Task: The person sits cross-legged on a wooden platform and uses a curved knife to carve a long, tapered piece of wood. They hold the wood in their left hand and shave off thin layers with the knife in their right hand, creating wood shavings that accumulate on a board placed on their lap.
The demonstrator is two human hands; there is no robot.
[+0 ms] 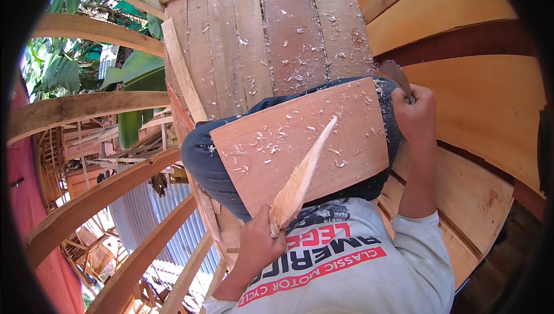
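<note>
My left hand point(263, 238) is closed round the thick end of a pale, pointed piece of wood point(304, 178), whose carved tip slants up and to the right over a flat wooden board point(346, 112). That board lies across my lap, with curled shavings scattered on it. Out to the right, my right hand point(416, 112) grips a knife point(396, 74) with a broad, dark, curved blade directed up and to the left. The knife's handle is mostly hidden in my fist, and the blade is apart from the pointed wood.
Plank flooring point(225, 43) strewn with shavings stretches ahead. A loose wooden strip point(183, 69) lies at its left side. Wooden rails point(98, 193) rise on the left, with corrugated metal sheets point(161, 216) below and beyond. A plank wall point(467, 95) stands close on the right.
</note>
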